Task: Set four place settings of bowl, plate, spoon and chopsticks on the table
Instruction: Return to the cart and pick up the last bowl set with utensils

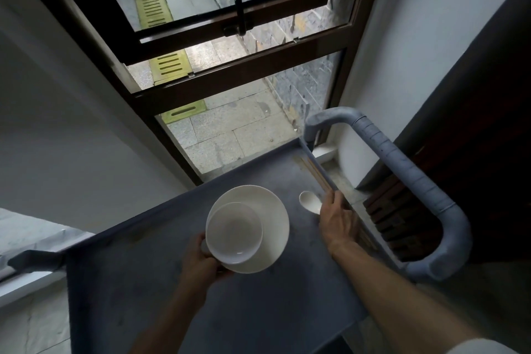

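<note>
The left hand [201,261] holds the plate [260,227] with the bowl [234,233] on it, fingers pinching its rim — both carried together. The right hand [337,221], over the cart [172,296], has fingers pressed on the chopsticks [314,174] beside the spoon [310,202].

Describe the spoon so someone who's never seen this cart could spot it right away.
Start at the grey cart under the window. Right of the stacked plate and bowl, just ahead of the right hand, lies the spoon. It is small, white and oval-bowled, unlike the long tan chopsticks beside it.
</note>
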`<state>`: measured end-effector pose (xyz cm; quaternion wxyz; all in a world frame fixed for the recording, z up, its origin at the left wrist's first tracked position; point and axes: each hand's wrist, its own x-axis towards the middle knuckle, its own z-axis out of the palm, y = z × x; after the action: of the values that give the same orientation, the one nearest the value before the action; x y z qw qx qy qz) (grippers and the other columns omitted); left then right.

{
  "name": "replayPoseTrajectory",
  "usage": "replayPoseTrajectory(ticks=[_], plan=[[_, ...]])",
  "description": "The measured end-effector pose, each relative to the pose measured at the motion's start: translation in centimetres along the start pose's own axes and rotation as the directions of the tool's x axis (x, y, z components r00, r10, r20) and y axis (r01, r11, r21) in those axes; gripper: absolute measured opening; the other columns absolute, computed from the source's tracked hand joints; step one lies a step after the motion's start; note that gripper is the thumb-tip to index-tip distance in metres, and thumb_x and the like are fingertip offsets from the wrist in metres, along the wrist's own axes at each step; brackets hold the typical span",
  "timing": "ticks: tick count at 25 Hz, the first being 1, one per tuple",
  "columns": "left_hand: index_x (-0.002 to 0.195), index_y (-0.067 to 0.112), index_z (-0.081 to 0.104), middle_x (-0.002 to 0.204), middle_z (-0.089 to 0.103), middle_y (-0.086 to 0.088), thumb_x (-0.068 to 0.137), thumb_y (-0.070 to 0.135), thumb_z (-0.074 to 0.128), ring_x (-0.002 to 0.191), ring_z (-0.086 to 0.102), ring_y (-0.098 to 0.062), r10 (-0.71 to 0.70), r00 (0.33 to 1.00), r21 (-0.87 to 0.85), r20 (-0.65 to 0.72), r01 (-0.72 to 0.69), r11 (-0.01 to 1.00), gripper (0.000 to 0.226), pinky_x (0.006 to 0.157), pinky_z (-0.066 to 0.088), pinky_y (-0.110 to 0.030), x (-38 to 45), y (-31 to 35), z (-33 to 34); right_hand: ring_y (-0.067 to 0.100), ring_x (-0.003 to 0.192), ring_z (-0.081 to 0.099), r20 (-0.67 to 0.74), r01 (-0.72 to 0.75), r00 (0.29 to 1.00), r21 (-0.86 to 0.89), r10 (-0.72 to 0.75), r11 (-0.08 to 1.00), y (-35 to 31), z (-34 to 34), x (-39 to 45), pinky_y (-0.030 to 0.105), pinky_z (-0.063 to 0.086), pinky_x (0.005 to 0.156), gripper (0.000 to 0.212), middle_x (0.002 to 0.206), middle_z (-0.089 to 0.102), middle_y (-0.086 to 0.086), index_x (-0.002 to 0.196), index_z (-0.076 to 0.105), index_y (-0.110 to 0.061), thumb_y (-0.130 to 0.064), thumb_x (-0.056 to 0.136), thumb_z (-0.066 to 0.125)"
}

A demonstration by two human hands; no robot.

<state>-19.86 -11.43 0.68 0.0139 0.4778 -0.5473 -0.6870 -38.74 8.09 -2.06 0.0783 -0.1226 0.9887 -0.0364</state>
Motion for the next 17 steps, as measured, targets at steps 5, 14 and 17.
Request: replayPoseTrajectory(ticks=[5, 14, 17], plan=[[0.119, 0.014, 0.051, 0.107, 0.064, -0.017, 0.076, -0.025, 0.052, 0.082, 0.069, -0.035, 0.001, 1.0, 0.02, -0.004, -0.001, 1.0, 0.058, 0.054, 0.058, -0.036, -0.3, 0.2, -0.1, 0.031, 0.084, 0.07, 0.032, -0.112, 0.993, 0.07, 0.11, 0.991, -0.9, 0.7, -0.3, 0.033, 0.044, 0.06, 0.041, 0.131, 0.046, 0.014, 0.139, 0.035, -0.006, -0.013, 0.1, 0.04], [0.121, 0.014, 0.051, 0.1, 0.068, -0.018, 0.078, -0.024, 0.047, 0.072, 0.071, -0.03, -0.007, 1.0, 0.044, -0.02, 0.008, 0.999, 0.058, 0.056, 0.059, -0.038, -0.7, -0.3, -0.3, 0.027, 0.095, 0.068, 0.12, -0.048, 0.991, -0.044, 0.053, 0.998, 0.0, -0.4, 1.0, 0.034, 0.053, 0.075, 0.022, 0.12, 0.053, 0.013, 0.119, 0.05, -0.007, -0.015, 0.1, 0.044], [0.12, 0.015, 0.051, 0.097, 0.068, -0.014, 0.077, -0.025, 0.047, 0.072, 0.071, -0.031, -0.002, 0.999, 0.04, -0.033, 0.003, 0.999, 0.059, 0.059, 0.06, -0.042, -0.8, -0.2, -0.2, 0.027, 0.102, 0.066, 0.175, 0.058, 0.984, -0.106, -0.039, 0.993, -0.2, -1.0, 1.7, 0.034, 0.053, 0.079, 0.024, 0.12, 0.06, 0.014, 0.12, 0.05, -0.005, -0.014, 0.098, 0.049]])
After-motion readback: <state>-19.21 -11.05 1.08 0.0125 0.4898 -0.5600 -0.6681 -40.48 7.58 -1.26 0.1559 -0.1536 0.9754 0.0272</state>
